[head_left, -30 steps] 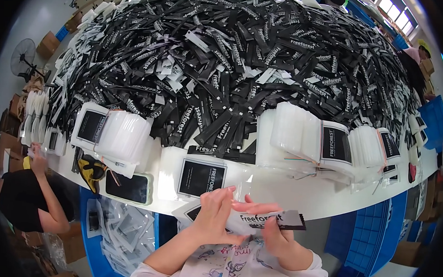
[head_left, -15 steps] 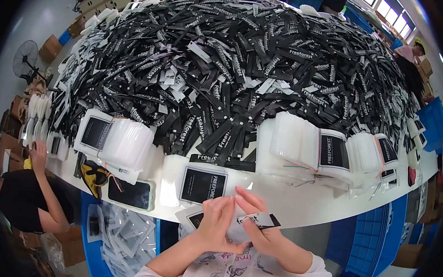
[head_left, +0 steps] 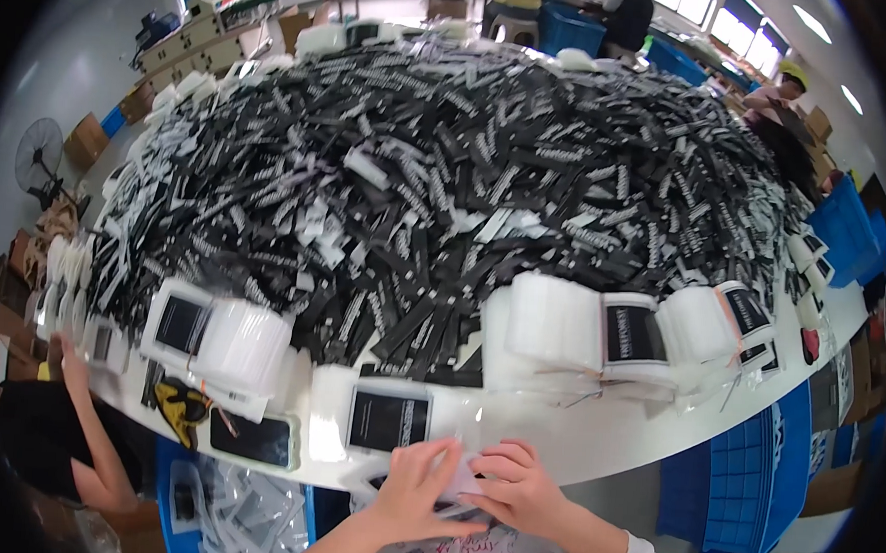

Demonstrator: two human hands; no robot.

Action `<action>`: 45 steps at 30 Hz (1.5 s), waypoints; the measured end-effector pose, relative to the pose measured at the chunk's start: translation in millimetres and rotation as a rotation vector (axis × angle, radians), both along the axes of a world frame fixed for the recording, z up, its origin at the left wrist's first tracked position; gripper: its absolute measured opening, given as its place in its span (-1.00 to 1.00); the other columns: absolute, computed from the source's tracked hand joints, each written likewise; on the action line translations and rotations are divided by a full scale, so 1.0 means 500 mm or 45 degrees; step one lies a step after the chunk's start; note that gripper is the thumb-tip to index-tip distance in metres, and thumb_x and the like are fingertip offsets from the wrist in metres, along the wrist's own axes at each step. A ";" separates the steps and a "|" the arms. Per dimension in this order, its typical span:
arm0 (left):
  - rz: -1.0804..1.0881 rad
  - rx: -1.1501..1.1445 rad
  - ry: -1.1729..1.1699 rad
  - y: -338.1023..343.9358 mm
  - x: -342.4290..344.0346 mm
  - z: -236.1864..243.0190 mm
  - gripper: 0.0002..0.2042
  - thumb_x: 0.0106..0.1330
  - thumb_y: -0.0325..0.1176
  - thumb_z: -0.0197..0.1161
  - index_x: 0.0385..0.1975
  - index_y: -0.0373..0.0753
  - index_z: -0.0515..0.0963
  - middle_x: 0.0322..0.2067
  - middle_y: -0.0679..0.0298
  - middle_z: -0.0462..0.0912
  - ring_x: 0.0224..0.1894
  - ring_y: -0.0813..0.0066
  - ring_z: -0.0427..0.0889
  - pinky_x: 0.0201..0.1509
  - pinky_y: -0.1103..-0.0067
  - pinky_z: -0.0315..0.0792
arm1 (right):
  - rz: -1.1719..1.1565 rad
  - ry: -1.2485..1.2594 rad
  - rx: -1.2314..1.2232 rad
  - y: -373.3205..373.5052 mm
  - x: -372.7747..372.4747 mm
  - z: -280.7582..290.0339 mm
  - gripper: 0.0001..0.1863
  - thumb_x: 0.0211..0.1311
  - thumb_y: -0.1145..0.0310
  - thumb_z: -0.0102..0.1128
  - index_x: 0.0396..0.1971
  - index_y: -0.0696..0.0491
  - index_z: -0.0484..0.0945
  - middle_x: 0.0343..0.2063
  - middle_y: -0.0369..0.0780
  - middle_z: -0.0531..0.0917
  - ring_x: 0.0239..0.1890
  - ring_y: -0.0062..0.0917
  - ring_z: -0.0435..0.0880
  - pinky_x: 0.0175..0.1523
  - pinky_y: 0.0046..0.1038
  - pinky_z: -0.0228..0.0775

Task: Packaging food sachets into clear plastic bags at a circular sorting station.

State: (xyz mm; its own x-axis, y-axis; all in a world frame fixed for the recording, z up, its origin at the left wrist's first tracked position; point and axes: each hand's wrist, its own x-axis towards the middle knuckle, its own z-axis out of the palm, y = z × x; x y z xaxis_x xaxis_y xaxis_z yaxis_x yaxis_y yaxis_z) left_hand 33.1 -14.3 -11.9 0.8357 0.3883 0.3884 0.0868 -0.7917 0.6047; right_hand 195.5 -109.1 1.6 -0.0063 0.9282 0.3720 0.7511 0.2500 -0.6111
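Close to the table's near edge, my left hand (head_left: 414, 490) and my right hand (head_left: 520, 488) meet over a small whitish plastic bag (head_left: 463, 479). Both hands are closed on it, my right fingers pinching its edge. Most of the bag is hidden behind the fingers, and I cannot make out what is inside. Just beyond my left hand lies a stack of white bags with a black label (head_left: 388, 419). Black stick sachets (head_left: 431, 321) with pale print form a huge heap across the white table (head_left: 554, 448).
Banded bag bundles stand at left (head_left: 244, 346) and right (head_left: 551, 327). A phone (head_left: 251, 437) lies beside a yellow-and-black object (head_left: 177, 410). Below are a blue bin of bags (head_left: 250, 512) and blue crates (head_left: 737, 492). A co-worker's arm (head_left: 93, 448) is at left.
The view has tilted up, so the table sits lower in the picture. The sachet's dark printed end beside my right hand is now out of sight; my right fingers have shifted on the bag.
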 end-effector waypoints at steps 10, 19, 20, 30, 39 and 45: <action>-0.126 -0.179 0.292 0.032 -0.026 -0.002 0.02 -0.15 -0.22 0.40 0.23 -0.28 -0.24 -0.39 0.24 0.56 -0.47 0.26 0.59 -0.40 0.52 0.47 | 0.343 0.039 -0.227 -0.014 0.007 -0.004 -0.82 -0.01 0.34 0.15 -0.33 -0.06 0.55 -0.32 -0.39 0.56 -0.12 -0.59 0.46 0.08 -0.28 0.14; 0.010 -0.375 0.209 0.025 -0.021 0.008 0.02 -0.18 -0.23 0.44 0.22 -0.29 -0.19 -0.60 0.22 0.56 -0.55 0.41 0.58 -0.45 0.59 0.45 | 0.487 0.123 -0.274 0.008 0.021 0.019 -0.81 -0.01 0.41 0.16 -0.32 0.01 0.53 -0.28 -0.33 0.56 -0.12 -0.54 0.47 0.08 -0.36 0.18; 0.006 -0.376 0.210 0.021 -0.017 0.019 0.02 -0.18 -0.23 0.44 0.22 -0.29 -0.19 -0.60 0.22 0.56 -0.55 0.41 0.58 -0.45 0.59 0.45 | 0.483 0.124 -0.275 0.008 0.020 0.020 -0.81 -0.01 0.41 0.16 -0.32 0.01 0.53 -0.28 -0.33 0.56 -0.12 -0.54 0.47 0.08 -0.36 0.18; 0.190 -1.273 -0.138 0.010 -0.026 0.058 -0.89 -0.05 -0.54 0.30 -0.49 -0.37 0.58 -0.70 0.28 0.51 -0.60 0.66 0.49 -0.53 0.77 0.33 | 0.056 0.599 -0.053 0.009 -0.010 0.013 -0.84 -0.07 0.45 0.24 -0.43 0.14 0.53 -0.42 -0.21 0.54 -0.34 -0.43 0.50 -0.19 -0.47 0.28; -0.037 -0.880 -0.029 0.073 -0.134 0.057 -0.77 0.04 -0.49 0.21 -0.25 -0.28 0.56 -0.65 0.23 0.50 -0.61 0.46 0.40 -0.49 0.61 0.27 | 0.384 0.445 -0.151 0.068 -0.020 0.008 -0.88 0.07 0.33 0.10 -0.42 0.04 0.53 -0.41 -0.27 0.56 -0.34 -0.44 0.49 -0.24 -0.43 0.27; 0.908 -0.527 0.479 0.053 -0.391 0.087 -0.88 -0.06 -0.56 0.21 -0.48 -0.37 0.57 -0.70 0.20 0.53 -0.62 0.55 0.41 -0.52 0.62 0.28 | 0.081 -0.440 -0.394 0.304 0.147 0.063 -0.74 0.04 0.46 -0.06 -0.23 0.07 0.50 -0.27 -0.16 0.55 -0.16 -0.32 0.47 -0.06 -0.33 0.32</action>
State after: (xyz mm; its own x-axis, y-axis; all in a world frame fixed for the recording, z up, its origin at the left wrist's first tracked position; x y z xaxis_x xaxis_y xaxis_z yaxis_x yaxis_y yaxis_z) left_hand -162.5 12.2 31.4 0.3868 0.9103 -0.1473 0.7228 -0.2001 0.6614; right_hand 269.1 43.1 33.1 -0.1415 0.9890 0.0439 0.9129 0.1476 -0.3805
